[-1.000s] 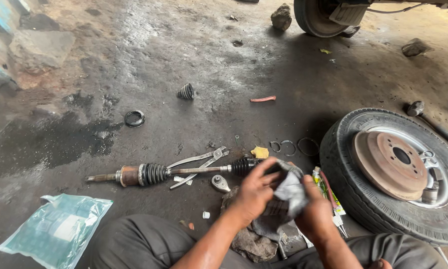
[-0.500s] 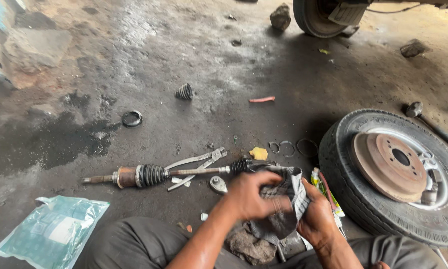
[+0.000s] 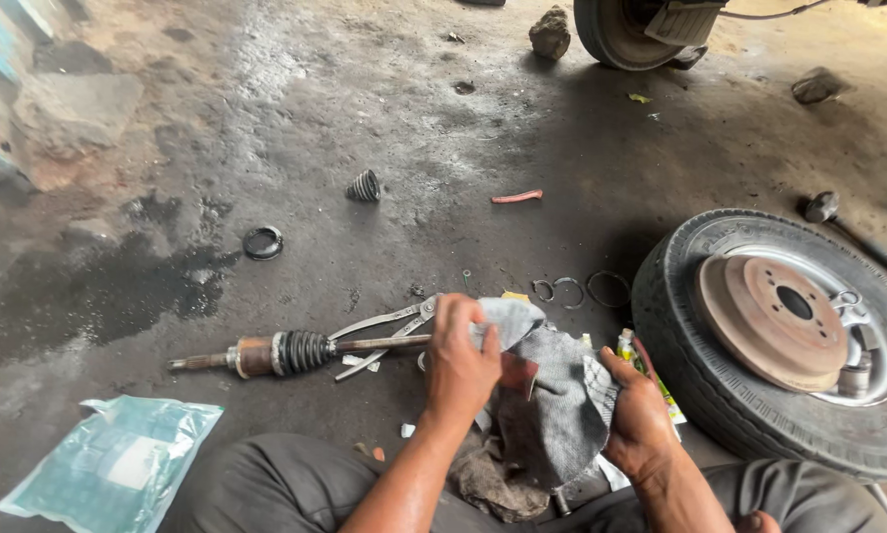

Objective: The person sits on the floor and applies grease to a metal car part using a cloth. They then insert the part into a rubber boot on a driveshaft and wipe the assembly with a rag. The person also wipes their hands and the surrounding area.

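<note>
A grey rag (image 3: 552,395) is wrapped over the near end of a drive axle shaft (image 3: 295,352) that lies on the oily concrete floor, its ribbed rubber boot showing to the left. My left hand (image 3: 460,357) grips the rag from above at the shaft's end. Under the rag's right side, my right hand (image 3: 636,419) holds it from below. The joint at the shaft's end is hidden by the cloth.
Long pliers (image 3: 389,321) lie beside the shaft. A wheel (image 3: 690,336) with a rusty brake disc (image 3: 774,321) on it lies at right, a hammer (image 3: 838,222) behind it. Metal rings (image 3: 567,289), a loose rubber boot (image 3: 365,186), a black ring (image 3: 263,242) and a plastic bag (image 3: 113,474) lie around.
My left hand has shifted over the top of the rag and the cloth now covers the shaft end more fully. My right hand moved slightly right under the rag.
</note>
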